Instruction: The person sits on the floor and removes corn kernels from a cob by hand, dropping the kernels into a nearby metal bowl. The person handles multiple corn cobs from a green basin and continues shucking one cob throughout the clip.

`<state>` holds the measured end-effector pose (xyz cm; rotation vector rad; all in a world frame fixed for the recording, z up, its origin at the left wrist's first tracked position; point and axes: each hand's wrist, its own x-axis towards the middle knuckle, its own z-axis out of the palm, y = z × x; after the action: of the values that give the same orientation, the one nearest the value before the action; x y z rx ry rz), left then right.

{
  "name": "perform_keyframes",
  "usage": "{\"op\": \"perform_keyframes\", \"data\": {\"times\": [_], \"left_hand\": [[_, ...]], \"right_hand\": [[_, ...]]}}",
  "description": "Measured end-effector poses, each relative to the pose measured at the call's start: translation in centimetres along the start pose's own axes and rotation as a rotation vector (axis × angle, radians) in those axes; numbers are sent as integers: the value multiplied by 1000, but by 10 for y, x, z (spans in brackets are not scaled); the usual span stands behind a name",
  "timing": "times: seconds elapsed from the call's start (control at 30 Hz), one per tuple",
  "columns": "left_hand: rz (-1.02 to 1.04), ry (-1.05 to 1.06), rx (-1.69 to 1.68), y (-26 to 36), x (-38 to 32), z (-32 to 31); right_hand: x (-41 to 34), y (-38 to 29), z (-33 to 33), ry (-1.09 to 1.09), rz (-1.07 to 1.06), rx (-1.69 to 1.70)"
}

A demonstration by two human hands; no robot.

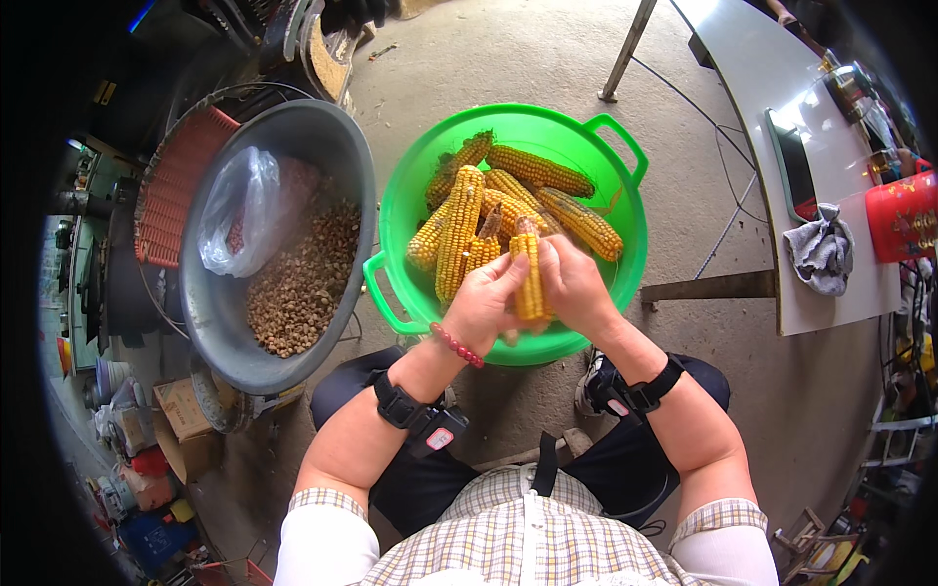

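Observation:
Both hands are over the near side of a green plastic basin with two handles. An ear of yellow corn, partly bare of kernels towards its far end, is upright between them. My left hand grips it from the left, thumb on the kernels. My right hand presses against its right side, fingers closed around it and slightly blurred. Several more ears of dried corn lie in the basin, some with dark silk at their tips. The palms and some fingertips are hidden.
To the left, a grey tub holds small brown pieces and a clear plastic bag. Behind it is a red woven basket. At right, a white table bears a grey cloth and a red container.

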<state>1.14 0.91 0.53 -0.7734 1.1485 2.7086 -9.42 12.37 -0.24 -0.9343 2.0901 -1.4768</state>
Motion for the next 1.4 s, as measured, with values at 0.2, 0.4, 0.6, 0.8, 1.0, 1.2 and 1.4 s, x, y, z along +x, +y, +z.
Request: {"op": "perform_keyframes", "data": {"times": [0.2, 0.4, 0.6, 0.8, 1.0, 1.2, 1.4], "left_hand": [[-17, -20, -25, 2, -2, 1], [51, -26, -145, 9, 1, 2], [80, 18, -106, 9, 4, -3], [83, 20, -67, 5, 3, -3], [62, 34, -108, 8, 3, -2], [70, 28, -130, 11, 4, -5], [84, 7, -153, 10, 3, -6]], "right_hand": [[2, 9, -1, 10, 48, 5], [4, 4, -3, -57, 158, 369], [0, -3, 0, -98, 130, 217], [-4, 2, 2, -35, 52, 58], [1, 1, -3, -113, 141, 224], [-1, -6, -4, -181, 127, 273], [-1, -2, -1, -110, 7, 157]]}}
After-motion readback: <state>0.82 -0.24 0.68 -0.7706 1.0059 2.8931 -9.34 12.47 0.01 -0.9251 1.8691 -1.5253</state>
